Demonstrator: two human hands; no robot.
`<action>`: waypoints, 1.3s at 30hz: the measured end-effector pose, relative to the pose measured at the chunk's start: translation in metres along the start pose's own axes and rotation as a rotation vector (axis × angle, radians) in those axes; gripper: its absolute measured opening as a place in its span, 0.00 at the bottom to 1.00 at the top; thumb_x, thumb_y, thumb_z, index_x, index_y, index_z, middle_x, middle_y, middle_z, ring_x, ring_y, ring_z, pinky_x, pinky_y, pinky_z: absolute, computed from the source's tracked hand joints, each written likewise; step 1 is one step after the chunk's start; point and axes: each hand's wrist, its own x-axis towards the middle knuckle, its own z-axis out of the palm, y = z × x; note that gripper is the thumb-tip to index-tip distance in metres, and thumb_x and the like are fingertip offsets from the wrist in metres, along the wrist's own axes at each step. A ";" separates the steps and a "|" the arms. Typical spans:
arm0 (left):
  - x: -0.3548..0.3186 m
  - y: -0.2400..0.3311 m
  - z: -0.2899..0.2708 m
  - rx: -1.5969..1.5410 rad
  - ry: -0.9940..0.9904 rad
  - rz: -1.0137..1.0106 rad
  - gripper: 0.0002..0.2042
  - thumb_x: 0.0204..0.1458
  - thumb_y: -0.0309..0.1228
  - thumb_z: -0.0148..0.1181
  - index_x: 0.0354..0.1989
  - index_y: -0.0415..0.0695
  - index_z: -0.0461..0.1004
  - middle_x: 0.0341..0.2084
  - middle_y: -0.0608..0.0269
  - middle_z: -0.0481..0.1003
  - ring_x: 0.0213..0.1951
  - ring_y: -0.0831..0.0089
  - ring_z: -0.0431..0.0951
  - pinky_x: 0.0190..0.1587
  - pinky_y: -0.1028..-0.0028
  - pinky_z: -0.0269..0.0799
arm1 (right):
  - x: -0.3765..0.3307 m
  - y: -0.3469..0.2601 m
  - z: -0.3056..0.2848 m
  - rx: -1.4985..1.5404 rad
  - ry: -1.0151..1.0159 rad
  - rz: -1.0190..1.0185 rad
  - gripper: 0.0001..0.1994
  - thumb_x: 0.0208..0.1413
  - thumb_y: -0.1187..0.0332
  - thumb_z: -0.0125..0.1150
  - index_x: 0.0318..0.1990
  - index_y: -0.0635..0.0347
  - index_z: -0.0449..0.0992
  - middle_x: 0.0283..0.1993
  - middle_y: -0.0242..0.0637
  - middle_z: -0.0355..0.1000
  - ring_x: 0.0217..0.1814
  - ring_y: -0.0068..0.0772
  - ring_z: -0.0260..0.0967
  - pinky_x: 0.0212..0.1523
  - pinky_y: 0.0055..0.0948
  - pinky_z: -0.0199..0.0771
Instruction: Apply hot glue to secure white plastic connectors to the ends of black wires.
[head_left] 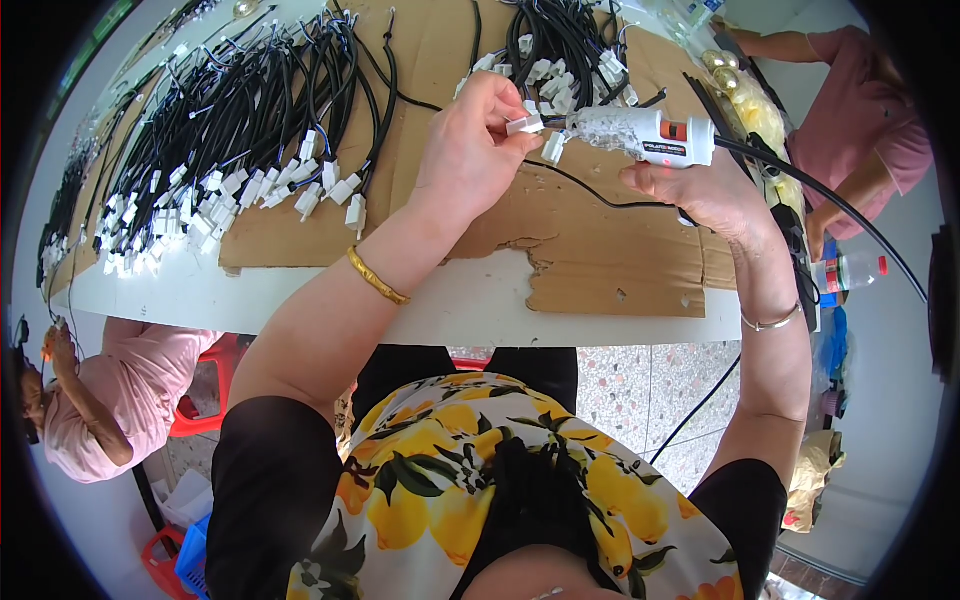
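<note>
Between the thumb and fingers of my left hand [476,140] is a small white plastic connector [523,125]. A second white connector [554,148] sits just beside it, close to my fingertips. My right hand [705,190] is closed on a white corded hot glue gun [668,138], whose grip is mostly hidden by the hand. The gun's front is covered in clear, crumpled-looking material, and its tip points left at the connectors, very near them. Whether the tip touches them, I cannot tell. A thin black cable [600,200] lies on the cardboard below.
A large heap of black cables [290,100] with white connectors covers the left of the table; a smaller bundle [570,45] lies at the back. Cardboard [620,280] covers the tabletop. The gun's thick cord [830,195] runs right, near a bottle [850,272]. People in pink sit either side.
</note>
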 end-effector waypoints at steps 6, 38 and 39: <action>0.000 0.001 0.000 -0.003 -0.002 -0.034 0.15 0.39 0.20 0.60 0.33 0.40 0.60 0.24 0.58 0.73 0.25 0.70 0.75 0.29 0.76 0.71 | 0.001 0.001 0.000 0.000 -0.015 0.004 0.08 0.41 0.70 0.61 0.30 0.63 0.72 0.25 0.26 0.69 0.28 0.14 0.61 0.31 0.17 0.63; 0.002 -0.004 -0.001 -0.378 -0.128 -0.219 0.13 0.42 0.16 0.57 0.33 0.39 0.60 0.27 0.58 0.72 0.27 0.78 0.74 0.28 0.80 0.71 | -0.002 0.001 0.007 0.025 0.064 -0.067 0.09 0.42 0.70 0.63 0.30 0.64 0.71 0.25 0.25 0.67 0.28 0.14 0.58 0.32 0.17 0.62; 0.002 -0.003 -0.002 -0.378 -0.128 -0.219 0.13 0.42 0.16 0.57 0.33 0.39 0.60 0.27 0.58 0.72 0.27 0.78 0.74 0.28 0.80 0.71 | -0.003 0.000 0.007 0.026 0.064 -0.067 0.09 0.42 0.70 0.63 0.30 0.64 0.71 0.25 0.25 0.67 0.28 0.14 0.58 0.32 0.17 0.62</action>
